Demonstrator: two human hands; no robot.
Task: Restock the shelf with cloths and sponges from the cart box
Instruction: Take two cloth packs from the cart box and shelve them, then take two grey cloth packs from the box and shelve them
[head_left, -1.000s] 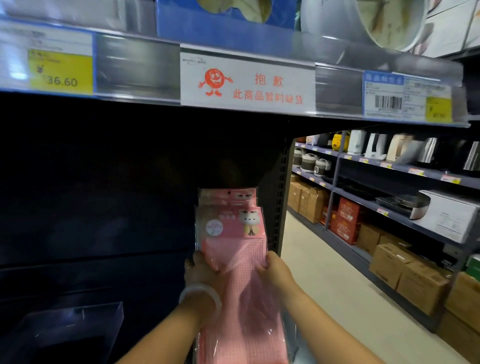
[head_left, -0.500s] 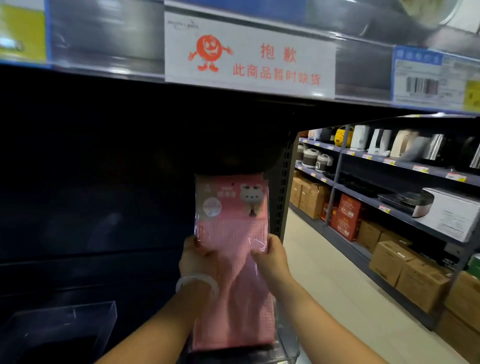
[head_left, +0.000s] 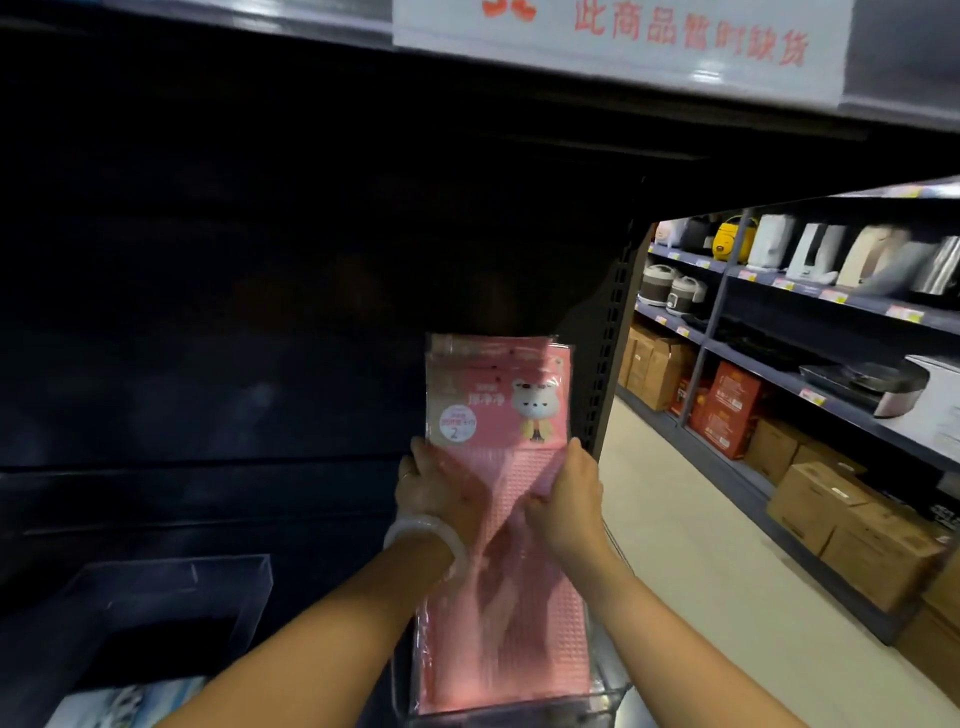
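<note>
Pink waffle-weave cloth packs (head_left: 498, 415) stood partly seated in the clear bin (head_left: 597, 696); your left hand (head_left: 436, 493) and right hand (head_left: 566, 499) gripped them, restocking unfinished.

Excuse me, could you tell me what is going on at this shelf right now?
A person is restocking a dark shelf with pink cloth packs. The left hand and right hand hold the stack by its two sides, standing it upright in a clear bin at the shelf front. A second clear bin sits to the left. Above hangs a white sign with red print. Appliances and boxes fill the shelves across the aisle.
</note>
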